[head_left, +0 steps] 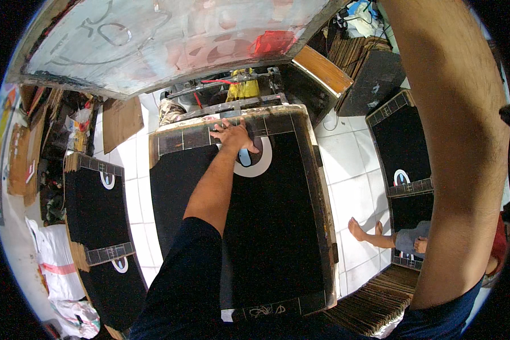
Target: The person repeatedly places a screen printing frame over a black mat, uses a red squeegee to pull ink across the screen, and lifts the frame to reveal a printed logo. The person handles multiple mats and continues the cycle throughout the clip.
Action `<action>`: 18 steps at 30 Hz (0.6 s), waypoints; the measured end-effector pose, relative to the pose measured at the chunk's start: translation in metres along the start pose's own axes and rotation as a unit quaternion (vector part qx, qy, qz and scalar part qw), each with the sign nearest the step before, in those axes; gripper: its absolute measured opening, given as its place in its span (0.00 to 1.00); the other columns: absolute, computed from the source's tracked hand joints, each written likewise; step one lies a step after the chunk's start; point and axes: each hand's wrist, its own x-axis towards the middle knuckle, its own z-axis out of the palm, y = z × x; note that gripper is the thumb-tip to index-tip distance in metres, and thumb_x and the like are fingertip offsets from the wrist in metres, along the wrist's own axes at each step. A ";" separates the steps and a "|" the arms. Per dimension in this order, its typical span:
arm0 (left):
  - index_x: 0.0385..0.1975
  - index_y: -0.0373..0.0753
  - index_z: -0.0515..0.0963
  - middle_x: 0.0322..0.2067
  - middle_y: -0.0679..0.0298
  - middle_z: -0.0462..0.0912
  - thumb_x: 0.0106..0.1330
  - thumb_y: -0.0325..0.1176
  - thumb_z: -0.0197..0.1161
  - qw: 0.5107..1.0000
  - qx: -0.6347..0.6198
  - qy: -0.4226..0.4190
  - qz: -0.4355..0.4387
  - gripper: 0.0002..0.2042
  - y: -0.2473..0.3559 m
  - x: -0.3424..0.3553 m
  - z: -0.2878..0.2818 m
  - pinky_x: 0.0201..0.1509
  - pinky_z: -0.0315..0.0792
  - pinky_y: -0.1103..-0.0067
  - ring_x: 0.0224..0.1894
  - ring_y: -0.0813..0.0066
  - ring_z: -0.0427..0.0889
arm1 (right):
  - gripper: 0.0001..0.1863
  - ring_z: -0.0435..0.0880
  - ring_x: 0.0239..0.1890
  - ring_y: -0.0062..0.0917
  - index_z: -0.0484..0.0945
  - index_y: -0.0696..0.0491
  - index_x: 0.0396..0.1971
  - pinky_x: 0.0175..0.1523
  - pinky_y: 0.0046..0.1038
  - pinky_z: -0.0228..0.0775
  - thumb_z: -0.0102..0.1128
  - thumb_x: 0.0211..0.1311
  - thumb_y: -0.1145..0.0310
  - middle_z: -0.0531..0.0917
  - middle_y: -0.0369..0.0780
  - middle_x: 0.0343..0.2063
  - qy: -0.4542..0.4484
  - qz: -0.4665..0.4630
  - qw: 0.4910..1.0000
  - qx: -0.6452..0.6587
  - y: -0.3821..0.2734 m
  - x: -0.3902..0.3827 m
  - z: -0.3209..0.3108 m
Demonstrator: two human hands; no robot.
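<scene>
White tiled floor (351,187) surrounds the worktop (317,187); its black fabric (272,226) carries a white ring print (262,164). Left hand (234,136) lies open near the far edge; the right hand is not visible.

A large black cloth (272,226) lies flat and spread wide across the wooden printing frame (314,170), filling nearly all of it from the near edge to the far one. Near its far end sits a round white print (263,161) with a pale blue oval inside. The left hand (232,136) rests palm down at the print's upper left edge, fingers (224,124) splayed toward the taped strip along the frame's far side.
</scene>
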 end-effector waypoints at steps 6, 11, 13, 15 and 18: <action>0.79 0.57 0.50 0.78 0.39 0.37 0.54 0.77 0.59 0.996 -0.091 0.005 0.006 0.54 -0.001 0.007 -0.008 0.74 0.34 0.33 0.76 0.21 0.38 | 0.25 0.84 0.53 0.39 0.83 0.56 0.49 0.58 0.42 0.74 0.44 0.67 0.54 0.83 0.50 0.51 0.001 0.002 1.000 -0.013 0.000 -0.011 -0.002; 0.79 0.53 0.51 0.78 0.38 0.40 0.65 0.74 0.49 0.976 -0.136 0.171 0.014 0.47 -0.009 0.022 0.038 0.78 0.30 0.41 0.77 0.22 0.35 | 0.25 0.84 0.51 0.38 0.83 0.56 0.47 0.56 0.42 0.74 0.43 0.68 0.54 0.84 0.49 0.49 -0.003 0.007 1.000 -0.023 0.003 -0.026 -0.004; 0.80 0.53 0.48 0.79 0.40 0.38 0.66 0.75 0.48 0.941 -0.195 0.269 0.055 0.48 -0.017 0.024 0.060 0.78 0.31 0.43 0.77 0.24 0.35 | 0.25 0.84 0.50 0.38 0.83 0.56 0.46 0.56 0.41 0.75 0.43 0.68 0.54 0.84 0.49 0.49 -0.006 0.011 1.000 -0.028 0.004 -0.033 -0.005; 0.79 0.49 0.50 0.77 0.38 0.45 0.68 0.65 0.57 0.886 -0.162 0.421 0.106 0.45 -0.016 0.011 0.084 0.77 0.36 0.40 0.77 0.24 0.39 | 0.25 0.84 0.49 0.38 0.83 0.56 0.46 0.55 0.41 0.75 0.43 0.68 0.54 0.84 0.49 0.48 -0.008 0.013 0.999 -0.032 0.004 -0.041 -0.006; 0.75 0.45 0.62 0.76 0.38 0.50 0.67 0.62 0.59 0.848 -0.114 0.472 0.213 0.40 0.024 -0.043 0.117 0.75 0.36 0.36 0.78 0.29 0.43 | 0.25 0.85 0.48 0.38 0.83 0.56 0.45 0.54 0.41 0.75 0.43 0.68 0.53 0.85 0.49 0.47 -0.013 0.012 0.999 -0.040 0.002 -0.052 -0.008</action>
